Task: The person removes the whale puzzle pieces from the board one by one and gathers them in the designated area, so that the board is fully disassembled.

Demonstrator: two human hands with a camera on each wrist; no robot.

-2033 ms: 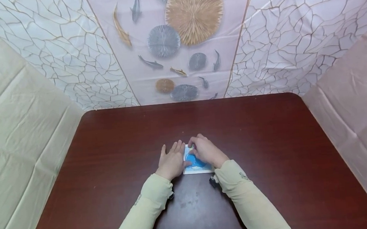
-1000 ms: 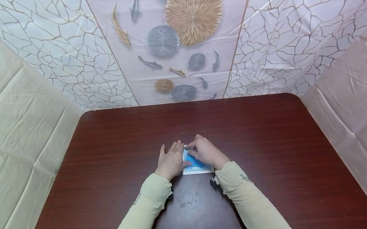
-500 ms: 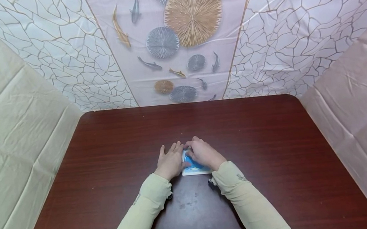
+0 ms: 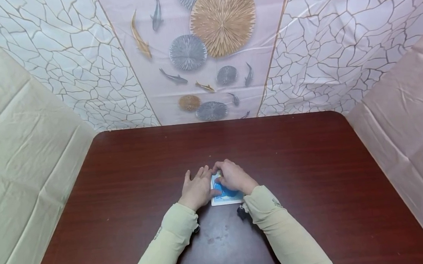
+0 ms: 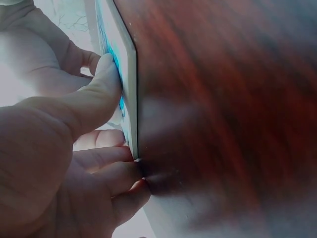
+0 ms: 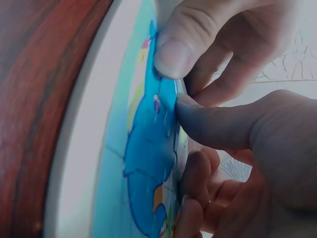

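A small jigsaw puzzle (image 4: pixel 217 201) with a white border and a blue, dolphin-like animal lies flat on the table in the head view. Along its left side lies my left hand (image 4: pixel 196 191), fingers extended; its thumb (image 5: pixel 105 74) presses on the picture. My right hand (image 4: pixel 235 177) reaches over from the right, fingers bent, with its tips at the far left corner near the left fingertips. In the right wrist view the right thumb (image 6: pixel 203 119) touches the blue picture (image 6: pixel 148 144) close to the left thumb. Whether a loose piece sits under the right fingertips is hidden.
The dark red-brown table (image 4: pixel 142 154) extends around the puzzle on all sides. A patterned cloth (image 4: pixel 221 19) hangs behind its far edge. Pale cloth panels (image 4: pixel 14 135) stand to the left and right. Black wrist devices (image 4: pixel 242 212) show under the sleeves.
My right hand has shifted slightly left, and its fingertips have moved toward the puzzle's far left corner. The left hand stays in place. The head view has tilted up a little.
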